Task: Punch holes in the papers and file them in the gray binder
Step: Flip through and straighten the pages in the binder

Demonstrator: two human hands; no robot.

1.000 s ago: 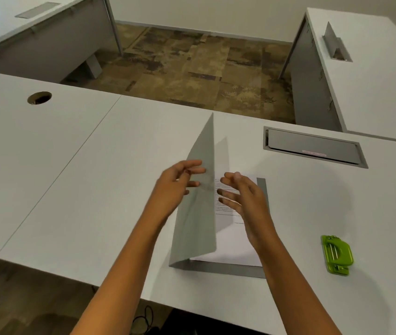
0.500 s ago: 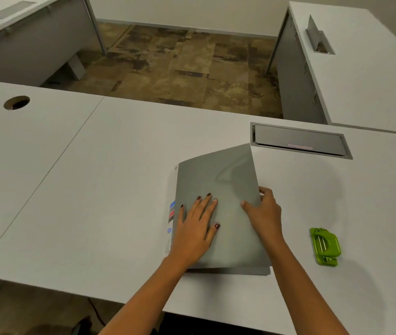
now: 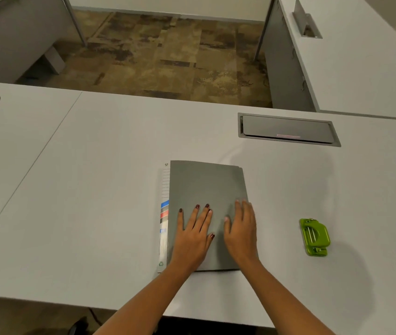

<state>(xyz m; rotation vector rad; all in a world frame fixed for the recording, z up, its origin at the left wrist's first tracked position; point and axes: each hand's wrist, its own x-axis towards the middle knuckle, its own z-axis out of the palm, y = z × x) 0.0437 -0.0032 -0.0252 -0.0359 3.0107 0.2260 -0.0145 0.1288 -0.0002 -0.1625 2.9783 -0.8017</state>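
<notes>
The gray binder (image 3: 206,189) lay shut and flat on the bench (image 3: 95,201), near the front edge, with a printed strip (image 3: 164,213) showing along its left side. The left hand (image 3: 192,240) rested palm down on the lower part of the cover, its fingers (image 3: 198,215) straight and spread, gripping nothing. The right hand (image 3: 240,235) lay just beside it on the cover's lower right, its fingers likewise straight and flat, the outer ones reaching the binder's right edge. Both hands seemed to press the cover down rather than hold it.

The green hole punch (image 3: 314,236) sat well apart to the right, with no hand on it. A cable hatch (image 3: 286,129) was set into the bench beyond the binder.

The papers were not in view; if they were inside, the closed cover hid them. Judged from this, the task looked close to its end: the punch set aside, the binder closed over whatever it held. Whether the sheets were punched and seated on a fastener could not be told. All that appeared to remain was lifting the hands away.
</notes>
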